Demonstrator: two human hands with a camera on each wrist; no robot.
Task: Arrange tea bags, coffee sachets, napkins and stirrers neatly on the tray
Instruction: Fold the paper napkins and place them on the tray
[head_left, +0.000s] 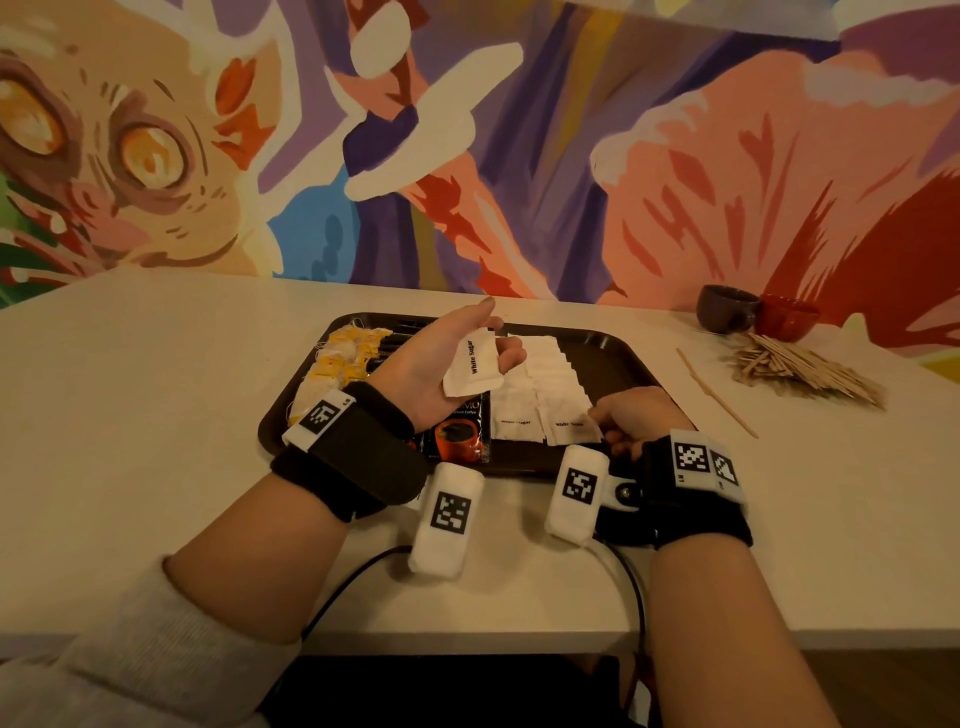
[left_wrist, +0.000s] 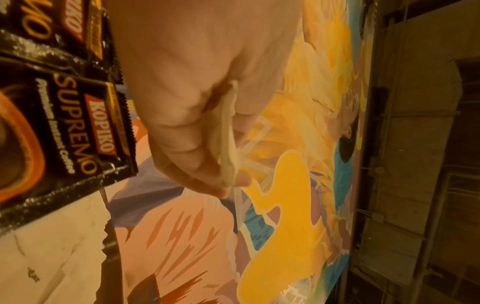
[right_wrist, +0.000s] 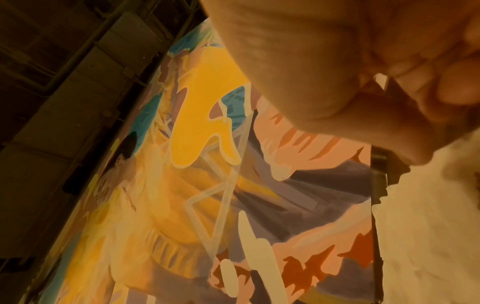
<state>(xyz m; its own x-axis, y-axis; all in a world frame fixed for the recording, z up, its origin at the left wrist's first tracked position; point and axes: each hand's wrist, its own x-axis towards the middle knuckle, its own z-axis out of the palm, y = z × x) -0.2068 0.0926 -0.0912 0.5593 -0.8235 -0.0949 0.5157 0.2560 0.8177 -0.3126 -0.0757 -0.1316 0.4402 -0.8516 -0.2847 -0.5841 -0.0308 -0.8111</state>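
A dark brown tray (head_left: 618, 353) holds yellow tea bags (head_left: 337, 364) at its left, black coffee sachets (head_left: 462, 436) (left_wrist: 78, 131) in the middle and a row of white sugar sachets (head_left: 550, 374) (right_wrist: 428, 226) at the right. My left hand (head_left: 493, 338) (left_wrist: 231, 181) is raised palm-up over the tray and pinches a white sugar sachet (head_left: 472, 364) (left_wrist: 228, 131) between thumb and fingers. My right hand (head_left: 605, 423) (right_wrist: 389, 92) lies low at the tray's front right. Its curled fingers and thumb meet on the front sachet (head_left: 569, 428) of the row.
A heap of wooden stirrers (head_left: 800, 369) lies on the white table (head_left: 156, 415) right of the tray, with one loose stirrer (head_left: 717, 392) nearer the tray. A brown cup (head_left: 727, 306) and a red cup (head_left: 787, 314) stand by the painted wall.
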